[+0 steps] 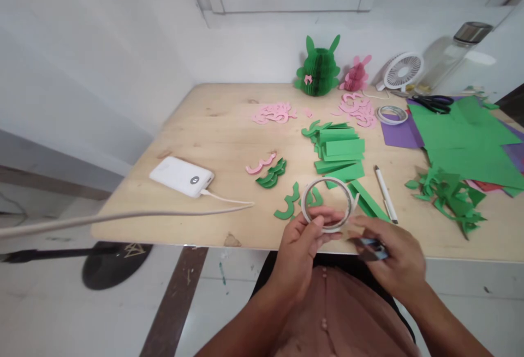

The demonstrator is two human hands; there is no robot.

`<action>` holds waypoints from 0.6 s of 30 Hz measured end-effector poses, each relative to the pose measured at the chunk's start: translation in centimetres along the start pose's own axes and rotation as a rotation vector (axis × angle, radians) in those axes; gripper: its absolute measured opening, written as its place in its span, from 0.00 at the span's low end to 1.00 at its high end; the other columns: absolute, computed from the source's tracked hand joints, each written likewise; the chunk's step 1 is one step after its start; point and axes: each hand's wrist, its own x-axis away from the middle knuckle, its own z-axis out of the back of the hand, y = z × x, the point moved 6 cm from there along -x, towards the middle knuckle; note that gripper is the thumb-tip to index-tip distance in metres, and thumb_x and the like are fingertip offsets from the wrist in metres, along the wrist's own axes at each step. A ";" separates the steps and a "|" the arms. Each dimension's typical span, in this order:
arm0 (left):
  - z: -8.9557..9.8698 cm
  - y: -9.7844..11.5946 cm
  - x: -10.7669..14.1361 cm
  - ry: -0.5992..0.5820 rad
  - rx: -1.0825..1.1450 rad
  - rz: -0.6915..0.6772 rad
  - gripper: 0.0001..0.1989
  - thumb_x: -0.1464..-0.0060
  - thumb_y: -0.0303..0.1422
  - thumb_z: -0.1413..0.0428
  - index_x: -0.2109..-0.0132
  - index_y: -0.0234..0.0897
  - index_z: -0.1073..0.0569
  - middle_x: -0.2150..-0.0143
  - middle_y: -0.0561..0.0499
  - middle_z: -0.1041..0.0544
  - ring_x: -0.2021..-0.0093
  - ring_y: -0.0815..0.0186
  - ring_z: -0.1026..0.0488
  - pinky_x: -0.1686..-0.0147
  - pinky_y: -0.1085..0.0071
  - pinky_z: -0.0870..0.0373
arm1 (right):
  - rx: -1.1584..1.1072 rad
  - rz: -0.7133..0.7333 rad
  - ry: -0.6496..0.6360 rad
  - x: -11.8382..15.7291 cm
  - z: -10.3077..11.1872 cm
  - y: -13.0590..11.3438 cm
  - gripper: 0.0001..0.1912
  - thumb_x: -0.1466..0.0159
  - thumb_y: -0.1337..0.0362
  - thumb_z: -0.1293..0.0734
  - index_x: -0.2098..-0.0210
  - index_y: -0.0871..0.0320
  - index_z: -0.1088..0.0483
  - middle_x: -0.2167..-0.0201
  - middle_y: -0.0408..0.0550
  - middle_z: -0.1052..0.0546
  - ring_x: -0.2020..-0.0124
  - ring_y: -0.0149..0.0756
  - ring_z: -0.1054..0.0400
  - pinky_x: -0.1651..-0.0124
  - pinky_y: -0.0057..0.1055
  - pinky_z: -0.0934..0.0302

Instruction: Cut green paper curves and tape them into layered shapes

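Observation:
My left hand [302,242] is closed around the lower left side of a white tape roll [308,196], held upright over the table's front edge. Close to the roll's right side, my right hand [395,253] is closed on a dark tool with a light blue part [375,248], blurred and too unclear to name. A short end of tape stands off the roll's right side near my right fingertips. Behind the roll lie green wavy paper cutouts [287,204], partly hidden by it, and green paper strips [341,149].
On the wooden table [196,128] are a white power bank [180,176] with a cable, a pen [385,193], green scraps [450,196], pink cutouts [275,112], green sheets [462,138], black scissors [434,103], a second tape roll [392,115], paper figures [318,73] and a fan [403,70].

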 end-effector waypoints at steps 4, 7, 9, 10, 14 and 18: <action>0.3 -0.1 0.0 0.008 -0.002 -0.003 0.08 0.47 0.33 0.42 0.60 0.33 0.25 0.59 0.42 0.19 0.54 0.59 0.24 0.58 0.66 0.28 | -0.125 -0.616 0.240 1.5 1.3 4.5 0.15 0.42 0.58 0.31 0.56 0.52 0.26 0.82 0.38 0.35 0.83 0.27 0.44 0.81 0.25 0.48; 0.3 -0.3 0.2 -0.017 0.010 0.017 0.08 0.46 0.33 0.43 0.61 0.33 0.24 0.59 0.42 0.19 0.55 0.60 0.24 0.58 0.66 0.28 | -0.552 -0.850 0.217 1.9 -0.5 6.0 0.20 0.44 0.54 0.30 0.55 0.57 0.27 0.84 0.34 0.43 0.84 0.25 0.51 0.82 0.24 0.56; 0.2 -0.5 0.3 -0.031 0.032 0.028 0.08 0.46 0.32 0.43 0.61 0.33 0.24 0.60 0.41 0.19 0.56 0.60 0.24 0.58 0.66 0.28 | -0.770 -0.924 0.180 1.8 -1.7 6.0 0.20 0.47 0.55 0.28 0.58 0.60 0.27 0.84 0.32 0.47 0.83 0.23 0.56 0.81 0.23 0.60; 0.2 -0.6 0.3 -0.035 0.048 0.034 0.08 0.46 0.32 0.43 0.61 0.33 0.24 0.60 0.41 0.19 0.56 0.60 0.24 0.58 0.66 0.27 | -0.838 -0.949 0.165 1.8 -2.2 6.0 0.20 0.48 0.55 0.27 0.60 0.60 0.27 0.85 0.32 0.48 0.83 0.22 0.57 0.81 0.22 0.61; 0.1 -1.3 0.4 -0.058 0.126 0.065 0.07 0.46 0.30 0.43 0.61 0.31 0.24 0.60 0.40 0.19 0.58 0.61 0.23 0.59 0.66 0.27 | -0.955 -0.978 0.187 1.7 -2.6 5.6 0.18 0.50 0.57 0.25 0.65 0.60 0.28 0.86 0.31 0.48 0.84 0.20 0.58 0.81 0.22 0.61; -0.2 -2.0 0.4 -0.120 0.223 0.113 0.08 0.45 0.30 0.44 0.61 0.30 0.24 0.62 0.40 0.19 0.61 0.59 0.22 0.61 0.66 0.27 | -1.023 -0.968 0.212 1.7 -2.2 5.2 0.16 0.50 0.59 0.24 0.69 0.59 0.30 0.86 0.31 0.47 0.85 0.19 0.56 0.81 0.20 0.60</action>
